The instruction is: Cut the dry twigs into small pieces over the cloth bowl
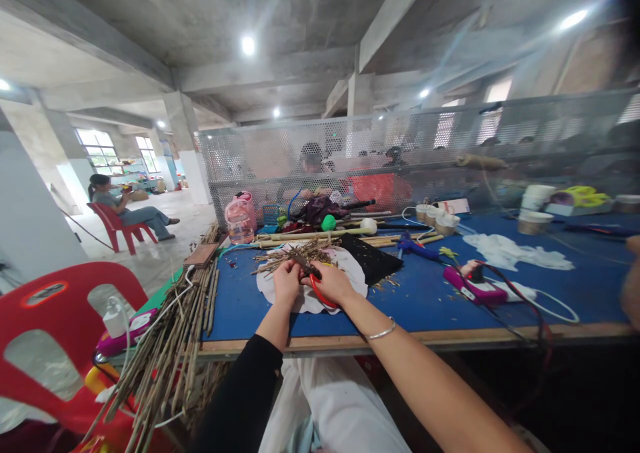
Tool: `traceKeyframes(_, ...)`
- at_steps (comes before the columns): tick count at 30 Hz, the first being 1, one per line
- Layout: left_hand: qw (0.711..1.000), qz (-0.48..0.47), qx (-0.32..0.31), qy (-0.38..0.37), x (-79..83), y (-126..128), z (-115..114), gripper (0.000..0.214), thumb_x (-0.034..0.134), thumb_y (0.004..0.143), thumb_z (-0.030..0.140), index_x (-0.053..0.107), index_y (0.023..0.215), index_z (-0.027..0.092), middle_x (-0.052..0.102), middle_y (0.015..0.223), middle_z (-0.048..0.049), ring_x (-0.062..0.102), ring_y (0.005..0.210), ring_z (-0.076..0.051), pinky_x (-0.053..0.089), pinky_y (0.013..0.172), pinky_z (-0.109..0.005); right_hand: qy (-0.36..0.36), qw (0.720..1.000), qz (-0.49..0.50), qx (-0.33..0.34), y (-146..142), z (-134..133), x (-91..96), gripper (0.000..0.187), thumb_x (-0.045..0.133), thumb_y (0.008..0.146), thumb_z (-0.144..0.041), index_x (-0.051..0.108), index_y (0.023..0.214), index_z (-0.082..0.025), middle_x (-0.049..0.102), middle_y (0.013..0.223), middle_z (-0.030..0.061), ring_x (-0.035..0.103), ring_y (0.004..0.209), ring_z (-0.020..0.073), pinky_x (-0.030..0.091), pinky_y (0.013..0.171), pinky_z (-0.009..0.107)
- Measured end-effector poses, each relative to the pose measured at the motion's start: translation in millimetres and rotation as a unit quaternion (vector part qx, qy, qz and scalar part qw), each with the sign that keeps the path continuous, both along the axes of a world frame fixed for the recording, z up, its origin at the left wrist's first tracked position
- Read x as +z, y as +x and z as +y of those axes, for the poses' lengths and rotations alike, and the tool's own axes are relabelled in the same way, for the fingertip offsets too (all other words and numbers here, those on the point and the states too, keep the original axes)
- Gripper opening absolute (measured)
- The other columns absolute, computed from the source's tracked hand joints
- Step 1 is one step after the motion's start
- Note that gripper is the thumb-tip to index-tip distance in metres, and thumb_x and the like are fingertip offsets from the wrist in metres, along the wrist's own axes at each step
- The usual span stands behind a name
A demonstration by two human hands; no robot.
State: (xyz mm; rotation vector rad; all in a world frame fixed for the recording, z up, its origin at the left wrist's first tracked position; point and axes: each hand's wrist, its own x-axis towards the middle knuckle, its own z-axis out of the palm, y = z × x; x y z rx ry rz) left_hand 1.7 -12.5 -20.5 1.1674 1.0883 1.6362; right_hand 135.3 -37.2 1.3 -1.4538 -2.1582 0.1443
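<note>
My right hand (331, 284) is closed round red-handled shears (320, 292), whose dark head points toward my other hand. Close beside it, my left hand (287, 282) pinches a short dark brown piece of twig or bark (302, 262) at the shears' head. Both hands are over a white round cloth (354, 270) on the blue table. A heap of short cut twigs (273, 258) lies on the cloth just beyond my fingers. The exact contact between blades and piece is too small to make out.
Long dry sticks (165, 346) overhang the table's left edge beside a red chair (75, 286). Black cloth (373, 258), a purple power strip (473, 286) with cables and paper cups (535, 222) lie to the right. A mesh partition (280, 153) stands behind; a person (125, 206) sits far left.
</note>
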Motion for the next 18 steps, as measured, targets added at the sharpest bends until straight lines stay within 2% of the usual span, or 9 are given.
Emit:
traceKeyframes(6,1.0,-0.004,-0.016,-0.01,-3.3,-1.3,2.4,0.015,0.058,0.067,0.027,0.061,0.069,0.013,0.055,0.054,0.0007,0.047,0.047,-0.009,0.038,0.048,-0.02,-0.015,1.0,0.012,0.008,-0.2,-0.3,1.4,0.042,0.051,0.079,-0.055,0.057,0.106,-0.023,0.068,0.094,0.0049,0.061,0.086,0.0194,0.036,0.064,0.024)
traceKeyframes(14,0.998,0.06,0.014,-0.022,-8.9,-3.9,5.8,0.018,0.054,0.07,0.03,0.059,0.062,0.014,0.056,0.053,-0.0002,0.048,0.047,-0.01,0.035,0.047,-0.02,-0.02,1.0,0.002,0.011,-1.1,0.3,-1.9,0.043,0.049,0.079,-0.058,0.056,0.101,-0.023,0.068,0.091,0.0057,0.062,0.084,0.0198,0.036,0.063,0.024)
traceKeyframes(18,0.995,0.094,0.026,-0.027,-9.6,-3.4,4.6,0.017,0.052,0.07,0.028,0.057,0.06,0.015,0.056,0.053,-0.0004,0.049,0.048,-0.011,0.037,0.048,-0.021,0.004,0.999,-0.029,-0.014,-1.3,0.4,-2.3,0.045,0.05,0.076,-0.06,0.055,0.1,-0.022,0.067,0.093,0.0061,0.061,0.088,0.0214,0.037,0.066,0.026)
